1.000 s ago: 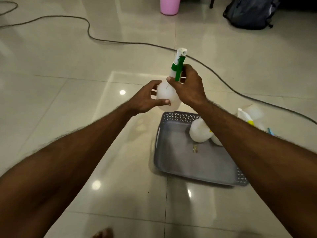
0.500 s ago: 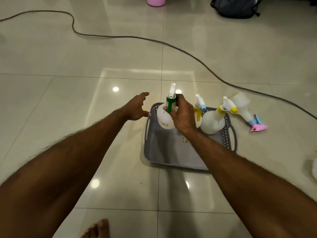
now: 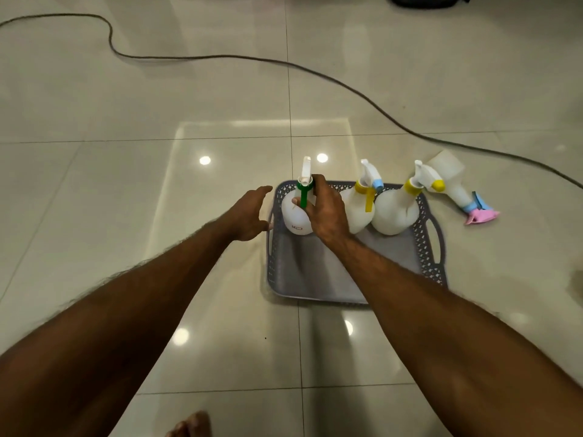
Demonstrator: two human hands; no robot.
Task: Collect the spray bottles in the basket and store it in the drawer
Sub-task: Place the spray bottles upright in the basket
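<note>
A grey perforated basket sits on the tiled floor. My right hand grips the neck of a white spray bottle with a green trigger, which stands upright in the basket's far left corner. My left hand hovers open just left of the basket's rim, holding nothing. Two more white bottles stand in the basket's far side: one with a yellow trigger and blue nozzle, one with a yellow collar. A bottle with a pink and blue trigger lies on the floor to the basket's right.
A dark cable snakes across the floor behind the basket. A dark bag lies at the top edge. My bare toes show at the bottom. No drawer is in view.
The green-trigger bottle came down from in front of me into the basket's far left corner. My left hand let go of it and drew off to the left; the view tilted down.
</note>
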